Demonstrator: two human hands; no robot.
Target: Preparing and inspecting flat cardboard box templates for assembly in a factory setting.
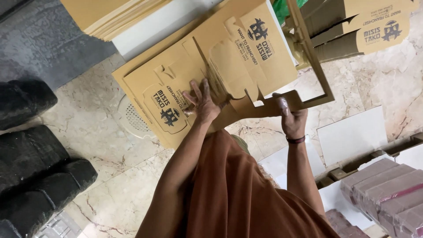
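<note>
Pressing hands against a flat tan printed carton blank.

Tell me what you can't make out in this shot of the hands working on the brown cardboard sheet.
- Head view: the left hand lies flat on the die-cut cardboard sheet; the sheet beneath the palm is hidden.
- The right hand grips the cardboard waste strip; its fingertips are hidden behind it.
- The stack of cardboard sheets is cut off by the top edge.
- The wrapped maroon bundles run off the right edge; contents unclear.
</note>
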